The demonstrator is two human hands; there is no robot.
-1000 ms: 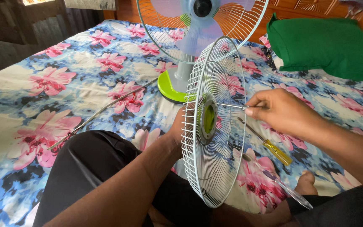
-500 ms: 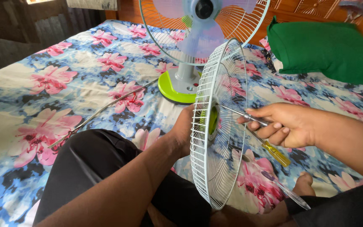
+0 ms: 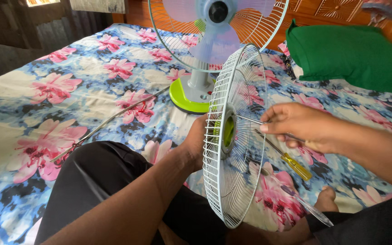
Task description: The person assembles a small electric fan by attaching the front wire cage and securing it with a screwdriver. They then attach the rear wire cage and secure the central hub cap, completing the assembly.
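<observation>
A bed with a flowered bedsheet (image 3: 46, 90) in blue and pink fills the scene, with a wooden headboard at the far side. On the left a thin metal rod (image 3: 110, 120) lies across the sheet, where it lay before. Near the middle the left hand (image 3: 197, 140) is closed on the back of a white fan guard (image 3: 234, 136), holding it upright on its edge; the guard stands a little more upright than half a second ago. Behind it, farther off, a table fan (image 3: 205, 54) with a green base stands on the bed. To the right the right hand (image 3: 296, 124) grips a screwdriver (image 3: 250, 120), its tip at the guard's green hub; the hand has risen slightly and its fingers have curled tighter. Below it a yellow-handled screwdriver (image 3: 291, 161) and a clear-handled screwdriver (image 3: 307, 206) lie unmoved. At the far right rests a green pillow (image 3: 345, 54).
</observation>
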